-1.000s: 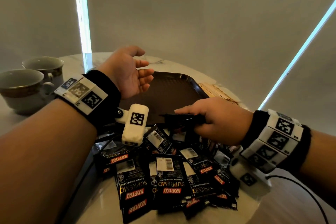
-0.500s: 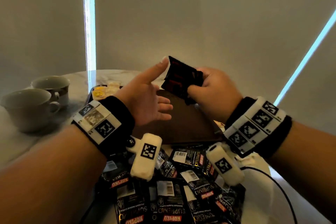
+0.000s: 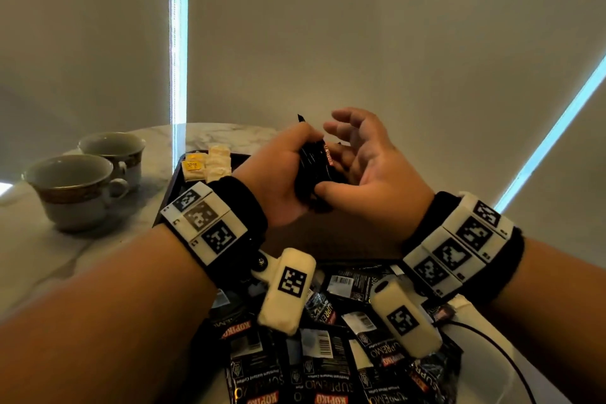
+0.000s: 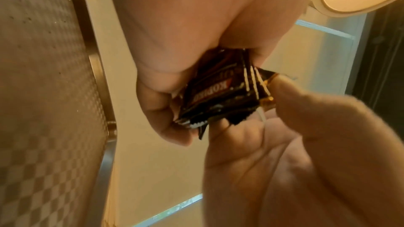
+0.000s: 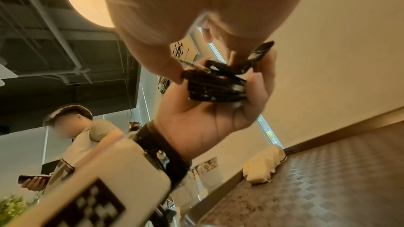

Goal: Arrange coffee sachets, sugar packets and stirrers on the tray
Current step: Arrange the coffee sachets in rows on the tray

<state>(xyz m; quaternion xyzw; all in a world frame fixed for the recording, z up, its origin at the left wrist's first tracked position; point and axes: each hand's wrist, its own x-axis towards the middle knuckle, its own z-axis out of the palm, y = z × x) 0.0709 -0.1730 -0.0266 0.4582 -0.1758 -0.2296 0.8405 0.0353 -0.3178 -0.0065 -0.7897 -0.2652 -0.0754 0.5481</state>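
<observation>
Item: stack of coffee sachets (image 3: 314, 170), black foil, held in mid-air at frame centre of the head view, above the tray (image 3: 178, 174).

Left hand (image 3: 278, 180): fingers and thumb are curled round the stack; several sachet edges are seen bunched in the palm in the left wrist view (image 4: 220, 95).

Right hand (image 3: 370, 174): thumb is laid against the lower end of the stack, the other fingers are spread and lifted off it. Whether the index tip presses the top edge cannot be told for certain; in the right wrist view a fingertip is seen at a loose flap of the stack (image 5: 216, 83).

Loose coffee sachets (image 3: 328, 348): a pile is spread at lower centre of the head view, in front of the tray's near edge.

Sugar packets (image 3: 210, 164): pale, laid in a row on the tray's upper-left corner, with one yellow-marked packet beside them.

Stirrers: not made out in these views.

Step judged in hand: squaring the stack before it is set down. It is best done with edges tapped flush by the right hand while the left grip is slackened only slightly; the protruding flap should be tucked in first, since slick foil is likely to fan out or slip. The stack is best laid on bare tray floor beside the sugar packets, not on top of them.

Two cups (image 3: 75, 187): at left, on the marble table (image 3: 32, 256), off the tray.
</observation>
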